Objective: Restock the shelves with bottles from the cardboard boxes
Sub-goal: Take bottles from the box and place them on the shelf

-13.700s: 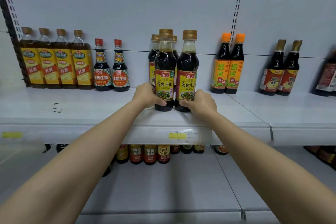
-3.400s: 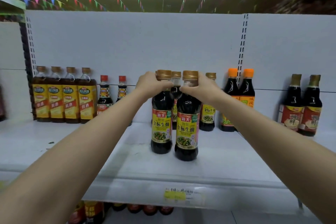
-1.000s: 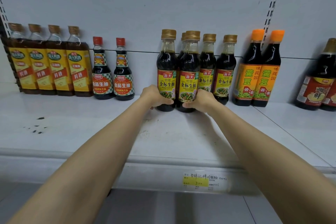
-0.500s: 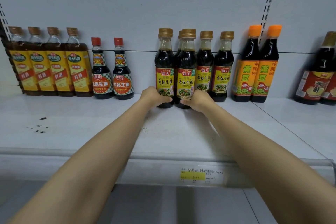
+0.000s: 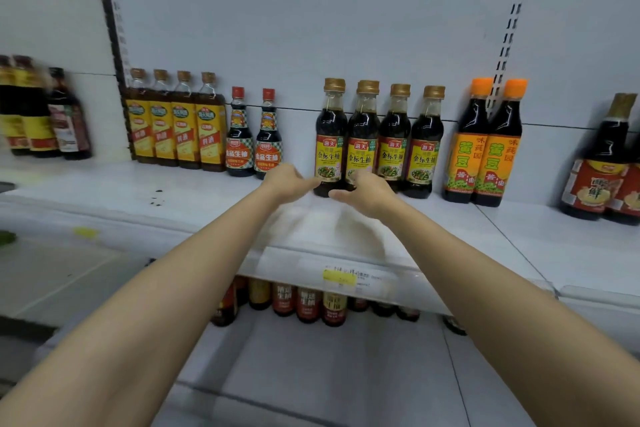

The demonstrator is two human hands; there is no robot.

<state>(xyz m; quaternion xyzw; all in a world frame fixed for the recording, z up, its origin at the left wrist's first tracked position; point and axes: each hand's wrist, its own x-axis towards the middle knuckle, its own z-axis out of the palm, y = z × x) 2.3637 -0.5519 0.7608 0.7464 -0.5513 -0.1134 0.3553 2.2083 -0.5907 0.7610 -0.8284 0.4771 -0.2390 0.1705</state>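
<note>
Several dark soy sauce bottles with gold caps and yellow-red labels stand in a row at the back of the white shelf (image 5: 194,208). The leftmost bottle (image 5: 330,135) and the one beside it (image 5: 363,139) are just behind my hands. My left hand (image 5: 289,182) hovers in front of the leftmost bottle's base, fingers relaxed and holding nothing. My right hand (image 5: 365,194) is beside it, fingers loosely spread, apart from the bottles. No cardboard box is in view.
Yellow-labelled cooking wine bottles (image 5: 175,121) and two red-capped bottles (image 5: 254,139) stand to the left. Orange-capped bottles (image 5: 486,146) and a red-labelled bottle (image 5: 599,163) stand to the right. More bottles (image 5: 308,303) sit on the lower shelf. A yellow price tag (image 5: 339,277) marks the shelf edge.
Both hands let go of the two front bottles, which now stand in the back row, and have drawn back a little. The view has pulled back and swung left.
</note>
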